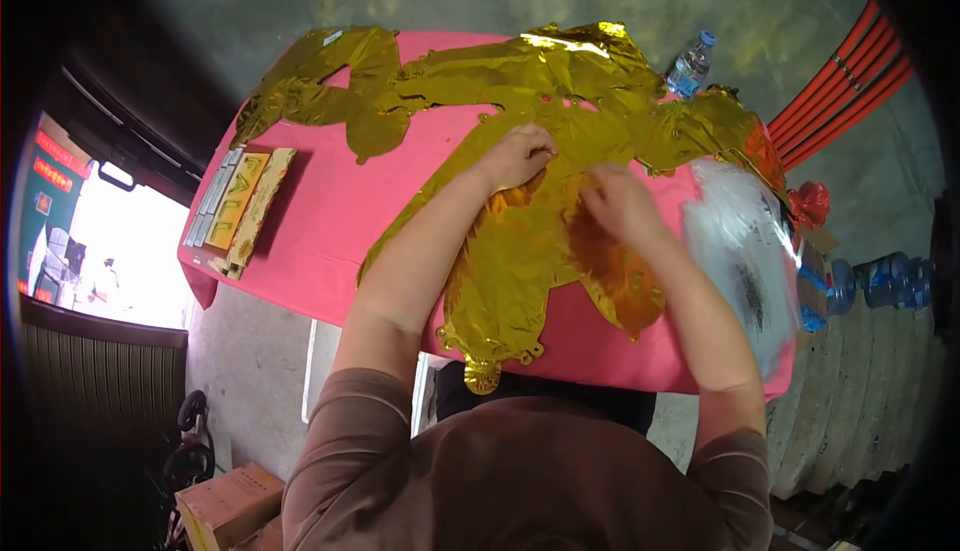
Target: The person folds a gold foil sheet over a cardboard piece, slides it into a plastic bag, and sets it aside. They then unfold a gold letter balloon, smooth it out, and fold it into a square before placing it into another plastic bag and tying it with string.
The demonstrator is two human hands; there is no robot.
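A flat gold foil balloon (505, 271) lies spread over the near half of the table, its round tab hanging past the front edge. My left hand (517, 159) is closed over the upper part of this foil, thumb and fingers pinched together at its surface. To the right, my right hand (622, 206) is just above the same sheet, fingers curled and pointing inward; whatever they pinch is too small to make out. A gap separates the two hands. More flat gold foil balloons (460, 81) lie overlapping along the far edge.
A pink cloth (310, 261) covers the table. On it are a box with grey strips (240, 206) at left, clear plastic packaging (735, 261) at right and a water bottle (690, 66) at the back. Large blue bottles (890, 281) and a cardboard carton (230, 506) stand on the floor.
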